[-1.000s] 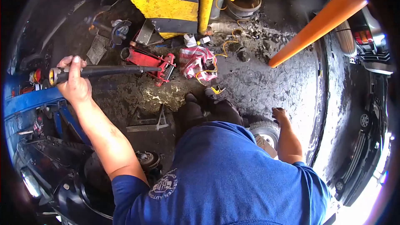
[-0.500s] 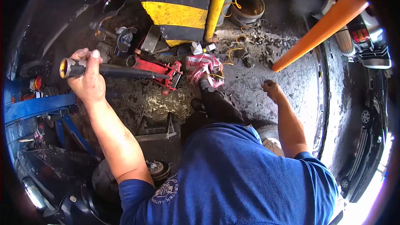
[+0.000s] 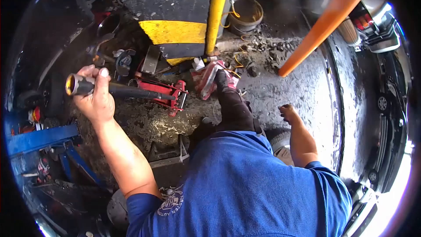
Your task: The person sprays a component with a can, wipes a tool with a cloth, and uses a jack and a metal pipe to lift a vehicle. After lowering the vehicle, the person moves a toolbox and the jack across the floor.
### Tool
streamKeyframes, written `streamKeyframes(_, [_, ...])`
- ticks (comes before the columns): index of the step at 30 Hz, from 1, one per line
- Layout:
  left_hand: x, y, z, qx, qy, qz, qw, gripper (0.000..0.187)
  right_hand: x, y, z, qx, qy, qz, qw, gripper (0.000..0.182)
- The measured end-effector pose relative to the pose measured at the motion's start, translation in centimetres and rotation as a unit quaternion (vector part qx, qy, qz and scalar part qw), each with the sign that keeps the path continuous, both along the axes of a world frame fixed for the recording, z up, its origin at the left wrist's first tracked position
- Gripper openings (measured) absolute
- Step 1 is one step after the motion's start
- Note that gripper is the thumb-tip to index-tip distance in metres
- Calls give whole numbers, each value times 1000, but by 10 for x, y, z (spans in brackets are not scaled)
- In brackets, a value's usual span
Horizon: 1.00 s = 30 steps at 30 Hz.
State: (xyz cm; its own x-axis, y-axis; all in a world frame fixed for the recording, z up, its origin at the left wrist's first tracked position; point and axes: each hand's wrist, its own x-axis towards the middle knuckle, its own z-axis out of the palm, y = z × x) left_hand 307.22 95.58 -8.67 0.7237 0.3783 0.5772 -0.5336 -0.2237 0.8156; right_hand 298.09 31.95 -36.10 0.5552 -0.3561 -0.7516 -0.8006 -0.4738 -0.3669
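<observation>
My left hand is wrapped around the black handle of a red floor jack. The handle's hollow end, yellow inside, sticks out past my fist, and its other end meets the jack on the floor. Out to the right hangs my right hand, its fingers curled and apart from everything, with no object showing in it. My shoe comes down at a red and white cloth on the floor, beside the jack.
A yellow post rises beside a black and yellow panel. Behind it stands a bucket with a yellow hose. An orange pole slants at the right. A blue metal beam is at the left; parked cars line the right side.
My leg has stepped forward onto or against the cloth. The surroundings have shifted down and left in view. My left hand keeps hold of the jack handle.
</observation>
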Motion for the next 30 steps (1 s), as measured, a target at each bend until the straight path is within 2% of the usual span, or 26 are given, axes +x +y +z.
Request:
streamKeyframes(5, [-3,1,-2,3,4,-12,1000,25,-42,-1,18,-33,-21,14,999,45])
streamKeyframes(9, [-2,3,-4,5,-4,-7,1000,25,-43,-1,29,-47,-9,-23,999,44])
streamKeyframes(10, [-2,5,-4,29,0,-5,1000,26,-40,-4,28,-40,-22,-12,999,44])
streamKeyframes(13, [-3,-1,-1,9,6,13,1000,27,-29,-4,29,-43,-26,6,999,45])
streamKeyframes(16, [-4,5,-1,20,7,7,1000,30,-23,-6,2,-3,-83,-14,996,43])
streamKeyframes(21, [0,11,-4,54,6,11,998,28,-13,24,5,30,-76,-42,996,43])
streamKeyframes(23, [4,10,-7,25,-4,-5,1000,25,-21,28,10,-47,-86,19,995,42])
streamKeyframes(25, [5,12,-8,33,7,4,999,25,-36,25,11,35,-53,-51,997,43])
streamKeyframes(27, [4,10,-9,11,28,37,999,25,-60,-2,-23,24,-68,3,997,48])
streamKeyframes(29, [2,14,-15,17,40,67,997,24,-71,-13,1,-35,-58,102,992,54])
streamKeyframes(30, [-1,9,-16,13,41,82,996,23,-75,-20,5,-44,-21,64,997,55])
